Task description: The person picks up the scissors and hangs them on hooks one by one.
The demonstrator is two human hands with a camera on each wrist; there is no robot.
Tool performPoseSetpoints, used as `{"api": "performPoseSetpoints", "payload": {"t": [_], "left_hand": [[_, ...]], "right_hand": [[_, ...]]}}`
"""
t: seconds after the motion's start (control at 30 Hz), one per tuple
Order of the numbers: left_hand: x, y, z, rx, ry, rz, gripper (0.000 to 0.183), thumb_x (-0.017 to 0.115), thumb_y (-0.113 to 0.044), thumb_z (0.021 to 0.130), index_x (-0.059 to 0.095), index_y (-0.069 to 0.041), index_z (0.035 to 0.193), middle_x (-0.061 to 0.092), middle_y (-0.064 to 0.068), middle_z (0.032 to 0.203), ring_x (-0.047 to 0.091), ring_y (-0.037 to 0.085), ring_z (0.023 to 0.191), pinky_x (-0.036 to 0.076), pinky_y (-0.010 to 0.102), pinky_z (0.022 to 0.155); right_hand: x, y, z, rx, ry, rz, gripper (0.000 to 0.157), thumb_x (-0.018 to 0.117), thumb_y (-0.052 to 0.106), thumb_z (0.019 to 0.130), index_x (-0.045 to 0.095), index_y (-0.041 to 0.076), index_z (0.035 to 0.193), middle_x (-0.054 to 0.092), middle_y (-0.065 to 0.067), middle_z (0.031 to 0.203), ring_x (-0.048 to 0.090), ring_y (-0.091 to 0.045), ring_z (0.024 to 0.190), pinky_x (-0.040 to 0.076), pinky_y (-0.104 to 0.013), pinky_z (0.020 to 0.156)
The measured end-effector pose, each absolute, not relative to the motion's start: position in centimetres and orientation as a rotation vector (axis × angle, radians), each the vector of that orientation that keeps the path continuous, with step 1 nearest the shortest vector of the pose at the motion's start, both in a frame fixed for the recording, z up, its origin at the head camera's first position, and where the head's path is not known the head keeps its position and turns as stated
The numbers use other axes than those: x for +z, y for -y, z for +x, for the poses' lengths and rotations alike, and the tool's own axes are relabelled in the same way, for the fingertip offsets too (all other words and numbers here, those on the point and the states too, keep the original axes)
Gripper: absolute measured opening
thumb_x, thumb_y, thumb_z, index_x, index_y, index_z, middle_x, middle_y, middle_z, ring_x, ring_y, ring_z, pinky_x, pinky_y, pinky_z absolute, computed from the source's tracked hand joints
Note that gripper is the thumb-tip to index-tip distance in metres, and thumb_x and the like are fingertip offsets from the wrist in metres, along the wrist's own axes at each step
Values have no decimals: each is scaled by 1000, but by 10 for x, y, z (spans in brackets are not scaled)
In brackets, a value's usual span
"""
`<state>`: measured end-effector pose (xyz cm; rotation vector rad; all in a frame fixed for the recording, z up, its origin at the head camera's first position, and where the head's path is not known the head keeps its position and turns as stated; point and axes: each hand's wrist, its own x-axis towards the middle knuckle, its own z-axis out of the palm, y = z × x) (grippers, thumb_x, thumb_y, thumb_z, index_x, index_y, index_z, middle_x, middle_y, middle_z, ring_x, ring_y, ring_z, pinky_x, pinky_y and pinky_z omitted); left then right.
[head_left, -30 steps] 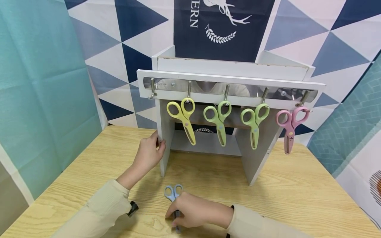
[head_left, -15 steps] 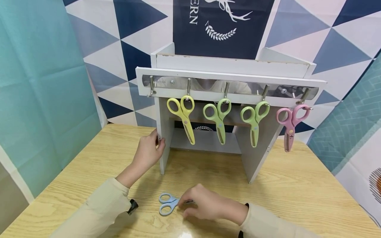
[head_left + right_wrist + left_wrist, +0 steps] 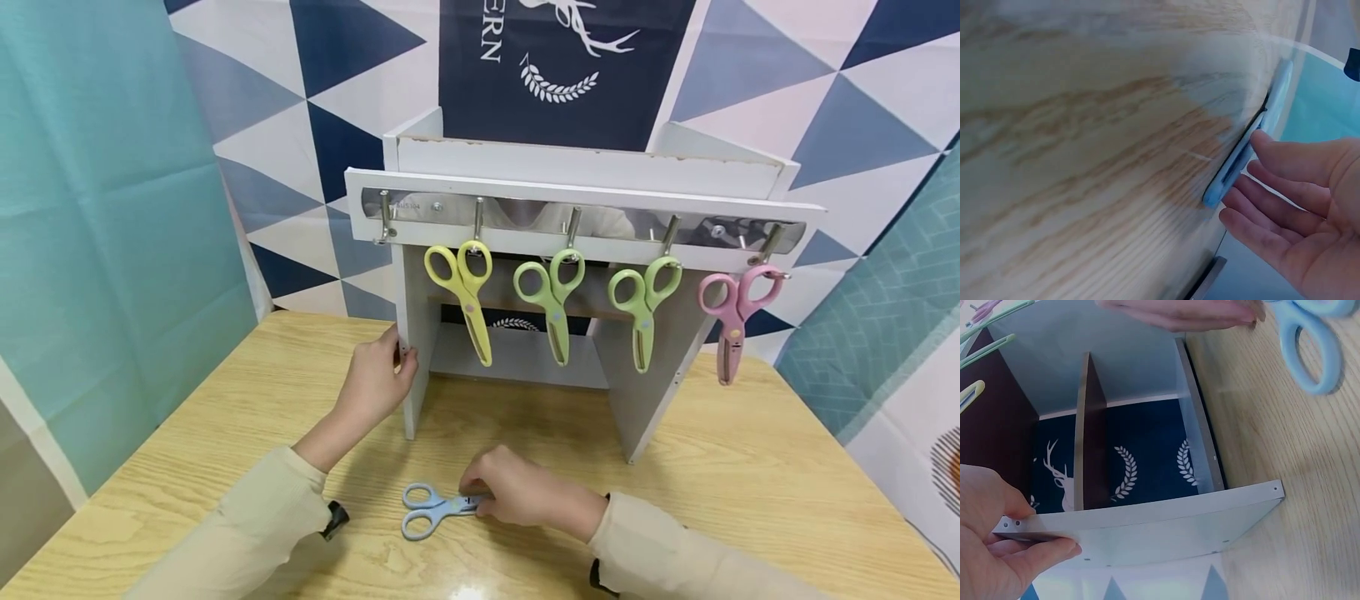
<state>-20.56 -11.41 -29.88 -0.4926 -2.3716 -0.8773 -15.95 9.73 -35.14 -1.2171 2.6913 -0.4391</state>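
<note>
Blue scissors (image 3: 442,507) lie on the wooden table, finger loops pointing left. My right hand (image 3: 521,492) pinches them at the blade end between thumb and fingers, partly covering the tip; in the right wrist view the thumb lies along the blue scissors (image 3: 1282,94), close against the tabletop. My left hand (image 3: 375,379) grips the front edge of the left side panel of a white shelf unit (image 3: 411,400), thumb on one face and fingers on the other. On the unit's hook rail (image 3: 525,215) hang yellow scissors (image 3: 470,304), two green scissors (image 3: 556,312) and pink scissors (image 3: 731,321).
The leftmost hook (image 3: 386,217) carries nothing. Behind the unit hangs a triangle-patterned cloth (image 3: 360,67), with a teal curtain (image 3: 112,208) at the left. Wooden table (image 3: 735,500) surface spreads around both sides of the unit.
The blue scissors have turned from loops pointing away to loops pointing left. My right hand has shifted right and slightly farther from me with them. The left hand keeps its hold.
</note>
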Motion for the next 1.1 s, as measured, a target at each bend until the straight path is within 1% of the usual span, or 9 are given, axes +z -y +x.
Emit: {"api": "performPoseSetpoints", "payload": {"t": [0.13, 0.3, 0.43, 0.6, 0.83, 1.1], "left_hand": [[-299, 114, -206, -868, 2368, -492, 22, 57, -5, 90, 60, 7, 108, 68, 17, 76, 59, 20, 61, 50, 32, 54], [-299, 114, -206, -866, 2360, -498, 22, 57, -5, 89, 60, 7, 107, 67, 16, 75, 57, 19, 60, 49, 31, 54], [-299, 114, -206, -867, 2363, -497, 21, 57, -5, 89, 60, 7, 107, 66, 15, 73, 57, 19, 60, 49, 31, 54], [-299, 114, -205, -872, 2365, -496, 21, 57, -5, 90, 60, 7, 107, 65, 15, 73, 56, 19, 60, 49, 31, 54], [-300, 113, -205, -862, 2369, -496, 18, 57, -5, 90, 60, 7, 103, 63, 14, 70, 55, 18, 59, 47, 30, 54], [-299, 113, -205, -867, 2363, -489, 19, 57, -5, 90, 60, 6, 105, 64, 14, 71, 55, 18, 60, 46, 29, 53]], "right_hand": [[-354, -94, -160, -371, -2733, -1244, 18, 80, 5, 73, 75, 9, 90, 70, 1, 86, 60, -4, 78, 47, -14, 66], [-354, -91, -160, -369, -2752, -1241, 14, 79, 1, 72, 77, 9, 83, 68, 2, 78, 57, -2, 72, 45, -12, 62], [-353, -90, -158, -373, -2747, -1199, 12, 79, 3, 73, 77, 9, 84, 68, 2, 78, 57, -2, 72, 46, -12, 62], [-353, -90, -157, -367, -2742, -1184, 14, 80, 5, 73, 77, 9, 86, 68, 2, 79, 57, -3, 73, 45, -13, 61], [-354, -90, -154, -354, -2774, -1146, 8, 79, 4, 74, 76, 9, 79, 64, 3, 74, 50, 1, 66, 42, -12, 56], [-354, -87, -155, -268, -2796, -1167, 15, 73, -1, 74, 70, 13, 72, 62, 7, 69, 42, 2, 60, 37, -12, 50]]}}
